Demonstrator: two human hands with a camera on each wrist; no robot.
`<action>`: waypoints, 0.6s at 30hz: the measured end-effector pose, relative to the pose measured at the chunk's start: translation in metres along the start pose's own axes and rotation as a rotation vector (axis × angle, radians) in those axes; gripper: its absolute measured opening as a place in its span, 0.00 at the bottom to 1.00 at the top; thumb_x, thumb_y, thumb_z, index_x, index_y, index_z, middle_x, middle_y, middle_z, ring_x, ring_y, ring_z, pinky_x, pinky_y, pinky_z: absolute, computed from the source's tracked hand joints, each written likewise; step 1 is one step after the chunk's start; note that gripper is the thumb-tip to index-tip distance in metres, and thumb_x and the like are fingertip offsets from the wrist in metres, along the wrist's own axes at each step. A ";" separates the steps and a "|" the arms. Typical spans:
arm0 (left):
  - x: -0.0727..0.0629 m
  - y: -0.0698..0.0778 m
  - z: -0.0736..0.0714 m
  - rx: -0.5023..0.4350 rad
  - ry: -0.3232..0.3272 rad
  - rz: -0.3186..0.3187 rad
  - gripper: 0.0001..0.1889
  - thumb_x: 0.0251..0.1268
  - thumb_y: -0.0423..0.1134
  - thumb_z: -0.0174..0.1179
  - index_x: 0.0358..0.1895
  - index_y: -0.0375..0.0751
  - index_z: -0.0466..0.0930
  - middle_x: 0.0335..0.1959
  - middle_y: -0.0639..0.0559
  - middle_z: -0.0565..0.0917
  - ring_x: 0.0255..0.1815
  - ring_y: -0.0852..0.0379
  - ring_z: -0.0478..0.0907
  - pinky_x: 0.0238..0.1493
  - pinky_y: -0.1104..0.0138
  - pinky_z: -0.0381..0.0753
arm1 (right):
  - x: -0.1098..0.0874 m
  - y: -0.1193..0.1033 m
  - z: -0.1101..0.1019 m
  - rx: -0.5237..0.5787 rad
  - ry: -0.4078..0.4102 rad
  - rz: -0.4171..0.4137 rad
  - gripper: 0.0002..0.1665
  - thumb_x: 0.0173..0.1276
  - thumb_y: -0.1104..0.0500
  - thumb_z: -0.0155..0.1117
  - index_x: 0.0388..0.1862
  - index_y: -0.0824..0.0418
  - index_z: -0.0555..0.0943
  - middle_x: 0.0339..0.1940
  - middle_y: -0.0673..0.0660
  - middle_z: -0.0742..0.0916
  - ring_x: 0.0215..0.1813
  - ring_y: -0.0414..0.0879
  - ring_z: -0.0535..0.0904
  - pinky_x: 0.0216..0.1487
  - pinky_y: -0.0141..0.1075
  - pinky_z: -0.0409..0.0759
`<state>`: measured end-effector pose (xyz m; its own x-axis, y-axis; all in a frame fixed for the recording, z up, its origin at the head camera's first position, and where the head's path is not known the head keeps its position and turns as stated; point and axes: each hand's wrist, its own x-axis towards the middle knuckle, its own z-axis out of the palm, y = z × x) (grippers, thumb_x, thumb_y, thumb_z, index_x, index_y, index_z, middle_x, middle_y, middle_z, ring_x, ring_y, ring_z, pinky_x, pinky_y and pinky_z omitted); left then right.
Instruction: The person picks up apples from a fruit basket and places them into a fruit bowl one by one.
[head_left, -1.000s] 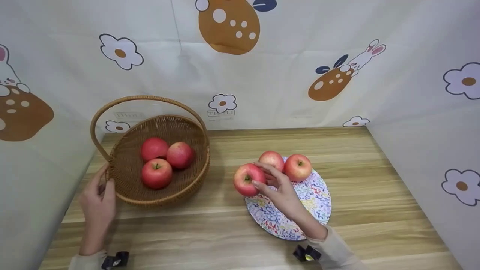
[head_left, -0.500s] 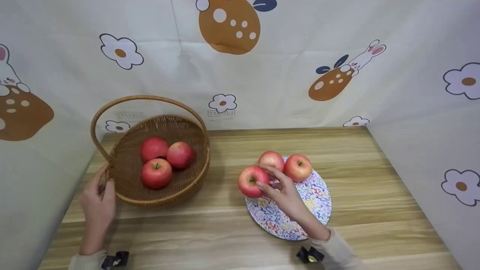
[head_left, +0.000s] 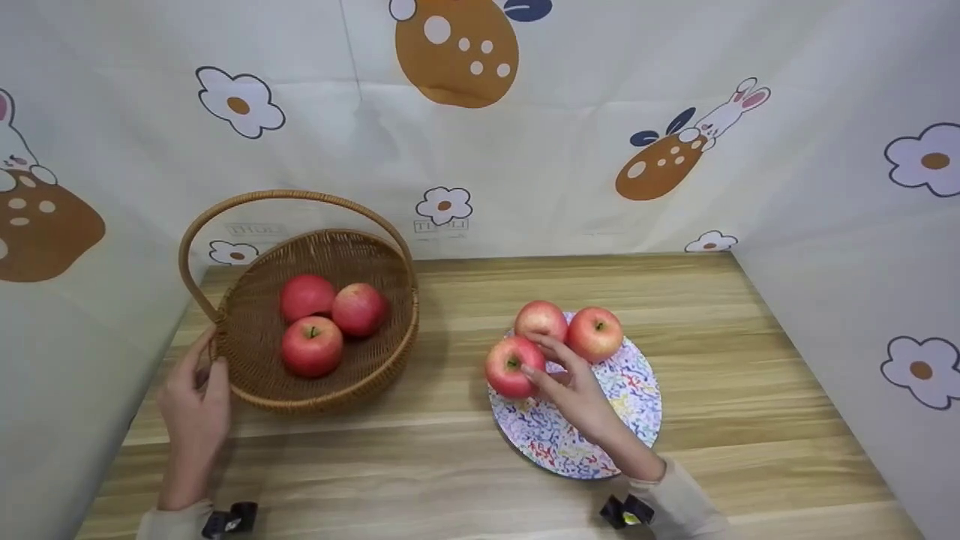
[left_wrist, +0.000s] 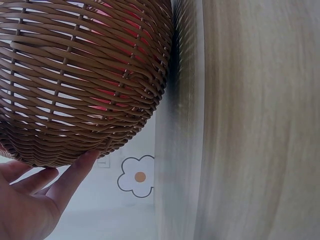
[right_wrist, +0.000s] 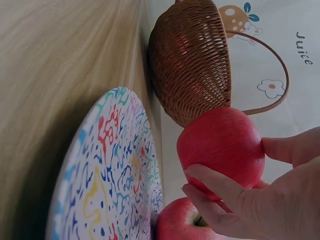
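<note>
My right hand [head_left: 577,386] grips a red apple [head_left: 513,367], thumb on one side and fingers on the other. This apple [right_wrist: 220,147] is above the speckled plate's left edge in the right wrist view. Two paler red apples, one at the back [head_left: 541,321] and one to its right [head_left: 595,334], sit at the far rim of the plate [head_left: 570,442]. On the left, my left hand [head_left: 196,397] touches the side of a brown wicker basket [head_left: 390,375]. In the left wrist view its fingers [left_wrist: 75,175] lie extended against the weave. Three red apples [head_left: 312,346] lie inside the basket.
The basket's tall arched handle [head_left: 292,195] stands upright over it. A wooden table [head_left: 360,480] carries everything. Pale printed curtains [head_left: 562,135] enclose its back and sides, close behind the basket.
My right hand has moved slightly right with the gripped apple, bringing it further over the plate. My left hand and the basket have stayed in place.
</note>
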<state>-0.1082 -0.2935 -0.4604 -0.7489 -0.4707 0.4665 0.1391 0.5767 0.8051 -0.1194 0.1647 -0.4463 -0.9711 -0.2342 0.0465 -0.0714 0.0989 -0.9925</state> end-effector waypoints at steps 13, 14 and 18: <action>0.000 -0.001 0.001 -0.004 0.009 0.012 0.23 0.72 0.29 0.52 0.67 0.35 0.82 0.65 0.36 0.83 0.54 0.86 0.71 0.49 0.87 0.69 | 0.001 0.010 -0.004 -0.029 0.000 0.046 0.30 0.79 0.65 0.62 0.76 0.68 0.70 0.70 0.74 0.77 0.40 0.46 0.88 0.43 0.37 0.88; 0.000 -0.001 0.001 -0.005 0.011 0.013 0.23 0.72 0.29 0.52 0.67 0.34 0.82 0.65 0.36 0.83 0.54 0.86 0.71 0.49 0.87 0.69 | 0.000 0.010 -0.004 -0.031 0.002 0.047 0.30 0.79 0.65 0.62 0.76 0.68 0.69 0.70 0.75 0.77 0.41 0.47 0.88 0.43 0.37 0.88; -0.001 -0.001 0.000 0.000 0.005 0.000 0.23 0.72 0.29 0.52 0.67 0.33 0.82 0.65 0.35 0.83 0.54 0.85 0.70 0.50 0.87 0.70 | -0.001 0.011 -0.003 -0.030 0.000 0.054 0.30 0.79 0.65 0.61 0.76 0.70 0.68 0.69 0.76 0.77 0.46 0.52 0.88 0.46 0.40 0.89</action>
<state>-0.1078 -0.2936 -0.4617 -0.7459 -0.4741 0.4678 0.1390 0.5762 0.8054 -0.1199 0.1690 -0.4566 -0.9736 -0.2283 -0.0068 -0.0261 0.1407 -0.9897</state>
